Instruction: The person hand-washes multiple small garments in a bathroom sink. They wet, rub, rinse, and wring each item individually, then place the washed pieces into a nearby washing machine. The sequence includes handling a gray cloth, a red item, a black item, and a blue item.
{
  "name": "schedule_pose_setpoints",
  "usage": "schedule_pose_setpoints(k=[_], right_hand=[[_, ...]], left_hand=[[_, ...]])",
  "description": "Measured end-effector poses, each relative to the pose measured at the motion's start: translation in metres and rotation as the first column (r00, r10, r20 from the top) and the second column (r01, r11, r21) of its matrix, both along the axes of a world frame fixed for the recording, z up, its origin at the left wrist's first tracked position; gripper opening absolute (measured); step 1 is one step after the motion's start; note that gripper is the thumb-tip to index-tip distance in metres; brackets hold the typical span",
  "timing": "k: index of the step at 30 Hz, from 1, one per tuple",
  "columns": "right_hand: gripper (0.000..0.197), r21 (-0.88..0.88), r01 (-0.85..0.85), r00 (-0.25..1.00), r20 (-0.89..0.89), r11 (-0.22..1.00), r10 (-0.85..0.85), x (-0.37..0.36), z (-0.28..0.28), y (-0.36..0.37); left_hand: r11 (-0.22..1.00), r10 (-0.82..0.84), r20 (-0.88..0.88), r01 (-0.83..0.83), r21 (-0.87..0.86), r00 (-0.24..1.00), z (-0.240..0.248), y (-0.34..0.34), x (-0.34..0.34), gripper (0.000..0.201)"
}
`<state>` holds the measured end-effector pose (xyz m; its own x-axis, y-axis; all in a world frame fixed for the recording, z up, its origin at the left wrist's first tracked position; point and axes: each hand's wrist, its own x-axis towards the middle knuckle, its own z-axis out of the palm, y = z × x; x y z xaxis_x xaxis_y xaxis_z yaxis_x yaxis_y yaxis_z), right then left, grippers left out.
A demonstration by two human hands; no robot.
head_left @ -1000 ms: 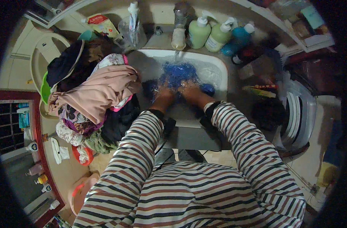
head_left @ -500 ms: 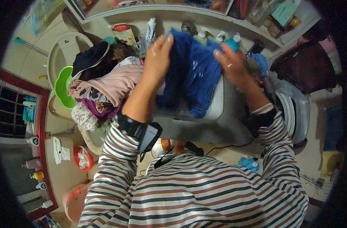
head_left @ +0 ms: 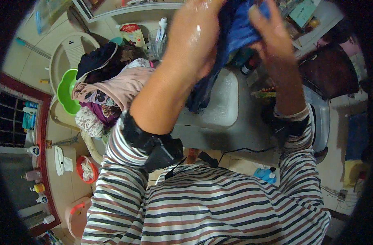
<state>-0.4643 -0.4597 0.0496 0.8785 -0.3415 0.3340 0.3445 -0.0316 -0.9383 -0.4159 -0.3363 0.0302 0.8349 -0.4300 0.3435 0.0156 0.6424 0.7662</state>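
A wet blue garment (head_left: 238, 30) is raised above the sink basin (head_left: 232, 98), with its darker lower part hanging toward the basin's left side. My left hand (head_left: 196, 34) is closed on the garment's left side; its fingertips run out of the picture at the top. With thumb and fingers my right hand (head_left: 274, 34) grips the right side of the cloth. Wet shine shows on the back of the left hand. Whitish, sudsy water lies in the basin below. The cloth's kind of garment cannot be made out.
A heap of clothes with a pink garment (head_left: 127, 83) lies left of the sink, beside a green basin (head_left: 66, 94). Behind stand a cup with a toothpaste tube (head_left: 161, 30) and a red-and-white pouch (head_left: 132, 33). A black cable (head_left: 247, 150) runs along the counter's front edge.
Both hands have risen, lifting the blue garment up from over the basin and nearer to me. More of the basin and its water now shows.
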Motion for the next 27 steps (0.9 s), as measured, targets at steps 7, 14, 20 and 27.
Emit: schedule_pose_setpoints(k=[7,14,20,27], right_hand=[[0.054,0.233,-0.344,0.838,-0.361,0.909,0.410,0.038,-0.198,-0.052],[0.040,-0.610,-0.486,0.672,-0.718,0.626,-0.179,0.027,-0.344,-0.061],[0.037,-0.734,-0.677,0.703,-0.666,0.048,-0.250,0.017,-0.391,-0.037],[0.030,-0.859,-0.505,0.862,-0.496,-0.087,-0.101,0.021,-0.410,-0.042]], left_hand=[[0.908,-0.239,-0.444,0.360,0.212,0.864,-0.160,-0.019,0.036,0.067],[-0.037,-0.253,0.188,-0.204,0.978,0.949,-0.319,-0.002,0.043,0.050],[-0.283,-0.394,-0.031,-0.089,0.955,0.919,-0.355,-0.008,0.029,0.064],[-0.289,-0.503,0.078,-0.253,0.923,0.861,-0.397,-0.005,0.029,0.068]])
